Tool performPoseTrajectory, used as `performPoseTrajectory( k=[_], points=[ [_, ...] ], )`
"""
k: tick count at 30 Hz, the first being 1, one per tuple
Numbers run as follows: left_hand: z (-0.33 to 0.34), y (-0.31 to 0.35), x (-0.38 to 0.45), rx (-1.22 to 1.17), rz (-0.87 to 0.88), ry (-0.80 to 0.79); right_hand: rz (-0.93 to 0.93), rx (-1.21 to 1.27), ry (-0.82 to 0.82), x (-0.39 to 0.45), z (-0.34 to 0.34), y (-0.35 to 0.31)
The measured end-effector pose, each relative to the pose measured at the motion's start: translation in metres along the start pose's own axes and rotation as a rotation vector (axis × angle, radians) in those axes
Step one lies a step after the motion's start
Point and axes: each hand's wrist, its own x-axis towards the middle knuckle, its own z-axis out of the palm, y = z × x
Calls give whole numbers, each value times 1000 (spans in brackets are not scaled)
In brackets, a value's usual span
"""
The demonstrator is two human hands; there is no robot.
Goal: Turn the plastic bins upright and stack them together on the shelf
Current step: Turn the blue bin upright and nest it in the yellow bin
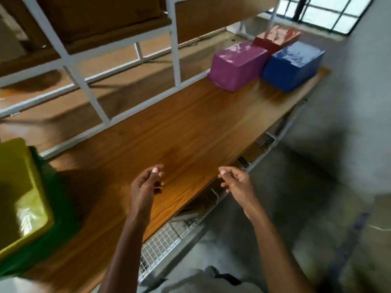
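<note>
Three plastic bins lie upside down at the far right of the wooden shelf (pixel 186 132): a pink bin (pixel 237 65), a blue bin (pixel 293 64) to its right, and a red bin (pixel 277 38) behind them. At the near left, a yellow bin (pixel 23 195) sits upright inside a green bin (pixel 57 210). My left hand (pixel 146 183) hovers over the shelf's front part, fingers loosely curled and holding nothing. My right hand (pixel 238 181) hangs over the shelf's front edge, fingers relaxed, also holding nothing. Both hands are far from the overturned bins.
A white metal frame (pixel 88 89) runs along the back of the shelf, with cardboard boxes (pixel 99 20) on an upper level. Below the shelf's front edge is a wire mesh tier (pixel 160 244) with small items. A grey wall and a window stand to the right.
</note>
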Motion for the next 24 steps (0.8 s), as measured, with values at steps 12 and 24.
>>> performPoseTrajectory(
  k=[12, 24],
  points=[
    [200, -2, 110, 153, -82, -179, 56, 75, 90, 163, -148, -11],
    [451, 23, 285, 156, -133, -348, 189, 85, 254, 351, -321, -41]
  ],
)
